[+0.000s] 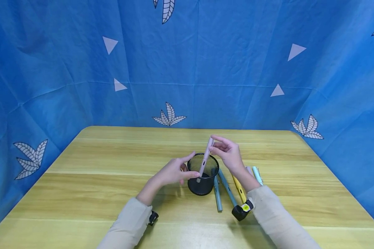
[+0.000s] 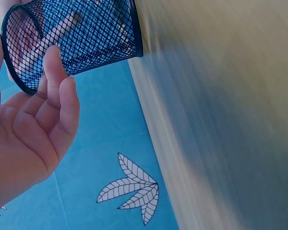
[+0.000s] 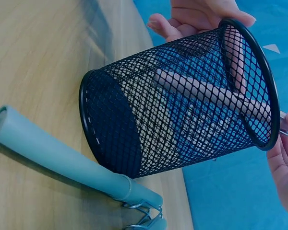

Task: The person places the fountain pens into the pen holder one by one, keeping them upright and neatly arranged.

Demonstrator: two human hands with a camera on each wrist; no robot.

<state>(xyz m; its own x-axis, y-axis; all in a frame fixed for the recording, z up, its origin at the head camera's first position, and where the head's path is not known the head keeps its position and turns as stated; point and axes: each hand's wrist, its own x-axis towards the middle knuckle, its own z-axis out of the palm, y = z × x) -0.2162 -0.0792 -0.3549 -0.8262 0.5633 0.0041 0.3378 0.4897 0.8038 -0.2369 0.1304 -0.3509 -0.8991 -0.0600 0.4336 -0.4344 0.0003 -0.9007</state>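
Teal pen (image 1: 217,196), extending toward the surface's (image 1: 96,188) near edge, could roll if bumped. Midway between side edges, left hand (image 1: 171,171) grips mesh pen cup (image 1: 200,187); slackness risks tipping. Right hand (image 1: 229,153) pinches lilac capped pen (image 1: 206,155), slanted inside; early release could jolt it.

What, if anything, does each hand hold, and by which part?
The right hand pinches the pale pink pen near its upper, clip end; the left hand holds the black mesh cup around its rim.

A cup (image 1: 201,187) is set roughly midway between the table's (image 1: 90,193) left and right edges, a pen (image 1: 206,151) partly inside; other pens (image 1: 217,197) are laid toward the right edge.
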